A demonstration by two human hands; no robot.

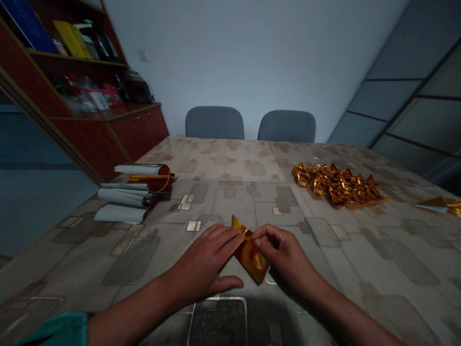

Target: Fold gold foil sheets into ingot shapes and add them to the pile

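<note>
A folded piece of shiny gold foil paper (256, 262) lies on the patterned tabletop in front of me, one pointed corner facing away. My left hand (212, 257) rests from the left with its fingers stretched out, their tips on the upper left part of the foil paper and the thumb held apart. From the right, my right hand (279, 242) pinches the foil paper near its upper middle between thumb and forefinger. Some of the folds are hidden under the fingers.
A heap of folded gold foil pieces (338, 185) sits at the right, with a flat gold sheet (441, 204) beyond it near the edge. Stacks of grey-backed paper (122, 197) lie at the left. Two grey chairs (215, 122) stand behind the table (223, 163).
</note>
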